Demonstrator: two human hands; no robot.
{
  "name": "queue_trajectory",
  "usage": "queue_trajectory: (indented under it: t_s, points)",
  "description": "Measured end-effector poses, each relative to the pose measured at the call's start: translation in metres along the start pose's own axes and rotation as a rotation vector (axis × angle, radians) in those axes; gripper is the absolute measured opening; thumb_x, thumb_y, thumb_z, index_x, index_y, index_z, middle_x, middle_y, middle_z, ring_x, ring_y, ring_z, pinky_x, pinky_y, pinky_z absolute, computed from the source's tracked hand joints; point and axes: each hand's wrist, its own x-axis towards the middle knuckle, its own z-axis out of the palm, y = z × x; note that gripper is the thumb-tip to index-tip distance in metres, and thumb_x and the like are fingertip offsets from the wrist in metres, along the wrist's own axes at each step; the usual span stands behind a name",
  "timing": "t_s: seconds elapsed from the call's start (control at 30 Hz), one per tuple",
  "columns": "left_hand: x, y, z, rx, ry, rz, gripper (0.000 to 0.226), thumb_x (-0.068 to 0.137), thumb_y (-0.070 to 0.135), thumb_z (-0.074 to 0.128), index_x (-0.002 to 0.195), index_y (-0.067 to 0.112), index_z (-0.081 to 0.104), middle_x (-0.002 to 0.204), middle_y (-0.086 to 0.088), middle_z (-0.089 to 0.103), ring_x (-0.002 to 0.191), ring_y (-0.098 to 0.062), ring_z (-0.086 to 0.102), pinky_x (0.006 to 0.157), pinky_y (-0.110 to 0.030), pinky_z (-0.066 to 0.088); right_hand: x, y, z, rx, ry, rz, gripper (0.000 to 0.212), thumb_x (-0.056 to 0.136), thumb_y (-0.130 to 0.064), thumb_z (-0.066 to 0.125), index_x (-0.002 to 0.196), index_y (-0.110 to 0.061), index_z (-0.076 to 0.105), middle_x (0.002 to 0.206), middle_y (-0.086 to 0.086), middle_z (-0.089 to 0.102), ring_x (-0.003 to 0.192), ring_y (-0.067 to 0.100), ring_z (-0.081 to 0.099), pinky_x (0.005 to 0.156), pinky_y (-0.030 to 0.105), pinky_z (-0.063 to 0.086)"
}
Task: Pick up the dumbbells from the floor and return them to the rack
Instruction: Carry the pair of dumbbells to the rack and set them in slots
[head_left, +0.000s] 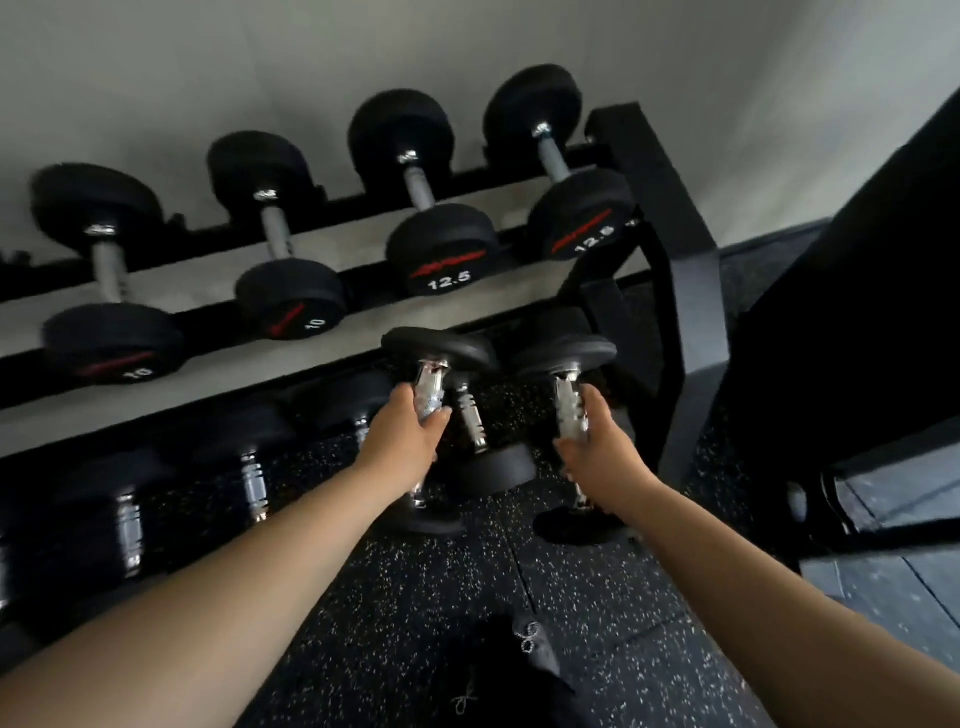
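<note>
Before the rack (670, 218), each hand's fingers are wrapped around a dumbbell handle: left hand (402, 441), right hand (597, 457).

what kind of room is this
Most likely a gym's free-weights corner. A black dumbbell rack holds pairs marked 10 and 12.5, the floor is speckled rubber matting, and each hand grips a chrome-handled dumbbell.

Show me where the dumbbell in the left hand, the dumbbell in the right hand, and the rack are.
dumbbell in the left hand (431, 387), head view, on its chrome handle.
dumbbell in the right hand (569, 402), head view, on its chrome handle.
rack (693, 291), head view, on its right end frame.
</note>
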Motion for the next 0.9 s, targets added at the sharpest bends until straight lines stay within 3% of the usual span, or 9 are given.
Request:
queue_trajectory:
  t_s: [0.1,0.2,0.33,0.43,0.57,0.7,0.9]
  points:
    - [-0.007,-0.013,-0.024,-0.018,0.067,-0.056,0.028,0.092,0.035,0.054,0.099,0.008,0.046,0.082,-0.004,0.056,0.062,-0.020,0.062,0.054,-0.033,0.051,0.006,-0.026,0.015,-0.016,-0.071,-0.023,0.075,0.091,-0.016,0.053,0.151,-0.029,0.009,0.106,0.001,0.054,0.069,0.005,0.054,0.056,0.019,0.041]
    - [-0.014,-0.028,-0.047,-0.010,0.150,-0.100,0.025,0.092,0.035,0.053,0.092,0.012,0.043,0.072,0.002,0.051,0.052,-0.011,0.053,0.043,-0.024,0.036,0.011,-0.053,0.029,-0.043,-0.149,-0.045,0.076,0.092,-0.018,0.053,0.151,-0.029,0.007,0.111,0.000,0.052,0.074,0.013,0.056,0.064,0.025,0.045]
    - [-0.026,-0.045,-0.079,-0.133,0.221,-0.189,0.022,0.092,0.033,0.055,0.094,0.013,0.045,0.070,0.001,0.052,0.057,-0.017,0.059,0.058,-0.037,0.053,0.017,-0.087,0.050,-0.090,-0.264,-0.077,0.075,0.092,-0.018,0.051,0.150,-0.032,0.006,0.085,-0.002,0.058,0.057,0.012,0.052,0.046,0.023,0.039]
    - [-0.039,-0.057,-0.105,-0.205,0.306,-0.250,0.024,0.091,0.032,0.056,0.101,0.012,0.047,0.074,0.000,0.055,0.056,-0.018,0.061,0.059,-0.036,0.056,0.017,-0.113,0.071,-0.106,-0.323,-0.125,0.073,0.091,-0.017,0.052,0.149,-0.033,0.010,0.088,0.000,0.060,0.062,0.015,0.058,0.050,0.027,0.045]
    - [-0.060,-0.077,-0.133,-0.239,0.443,-0.284,0.021,0.091,0.029,0.057,0.100,0.012,0.049,0.078,-0.002,0.059,0.055,-0.015,0.062,0.047,-0.021,0.049,0.009,-0.146,0.103,-0.140,-0.412,-0.184,0.071,0.091,-0.015,0.053,0.148,-0.031,0.014,0.097,0.014,0.063,0.074,0.031,0.064,0.068,0.047,0.057]
    - [-0.092,-0.105,-0.167,-0.295,0.546,-0.332,0.019,0.091,0.028,0.057,0.097,0.013,0.048,0.073,0.000,0.059,0.059,-0.020,0.067,0.048,-0.023,0.048,-0.008,-0.180,0.143,-0.173,-0.492,-0.312,0.070,0.090,-0.013,0.053,0.148,-0.027,0.016,0.083,0.001,0.061,0.064,0.021,0.062,0.060,0.038,0.054]
    - [-0.147,-0.164,-0.224,-0.354,0.685,-0.394,0.020,0.091,0.026,0.059,0.099,0.011,0.048,0.072,0.001,0.057,0.057,-0.013,0.062,0.039,-0.013,0.043,-0.058,-0.229,0.221,-0.200,-0.595,-0.425,0.069,0.089,-0.012,0.053,0.145,-0.031,0.018,0.084,-0.001,0.059,0.073,0.031,0.066,0.070,0.050,0.058]
